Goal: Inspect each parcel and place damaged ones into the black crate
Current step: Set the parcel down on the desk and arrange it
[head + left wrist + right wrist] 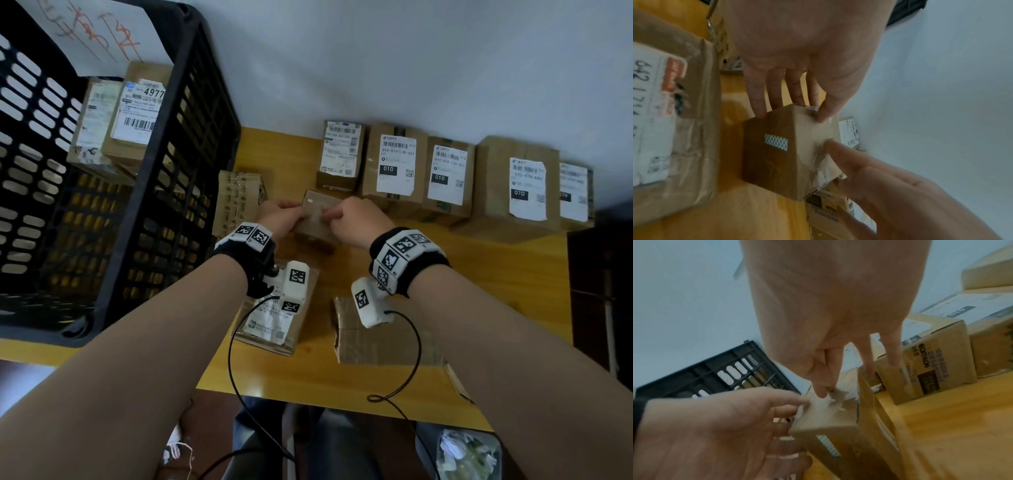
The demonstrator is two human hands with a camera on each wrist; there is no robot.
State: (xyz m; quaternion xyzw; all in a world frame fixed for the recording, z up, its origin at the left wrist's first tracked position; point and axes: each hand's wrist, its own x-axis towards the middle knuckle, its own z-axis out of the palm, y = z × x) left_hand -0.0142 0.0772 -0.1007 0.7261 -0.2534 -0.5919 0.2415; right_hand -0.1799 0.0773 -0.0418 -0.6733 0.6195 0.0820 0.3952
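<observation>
Parcels line the back of the yellow bench (496, 267) in the head view, labels up, presumably so each can be checked in turn. Two read "010" (388, 169), one "070" (519, 194). Both hands meet on a small brown parcel (320, 219) near the middle of the bench: the left hand (279, 216) takes its left side and the right hand (358, 219) its right, a two-sided grip that suits turning it for inspection. The black crate (191, 144) stands at the left of the bench, already holding boxes, one label showing "4977" (154, 91); a paper sheet with red handwriting that I cannot read hangs on its wall.

From the left wrist, the left hand (797, 65) pinches the small parcel's (777, 154) upper corner, fingers (758, 104) on one face and thumb on the adjoining one. The right hand's (890, 186) fingertip touches wrinkled, torn tape (822, 162), likely the flaw being judged. A crumpled parcel (674, 129) beside it bears "642".

From the right wrist, the right hand (828, 321) pinches that ragged tape (835, 398), other fingers reaching over the far edge. Behind it a box (927, 363) reads "CATHLON".
</observation>
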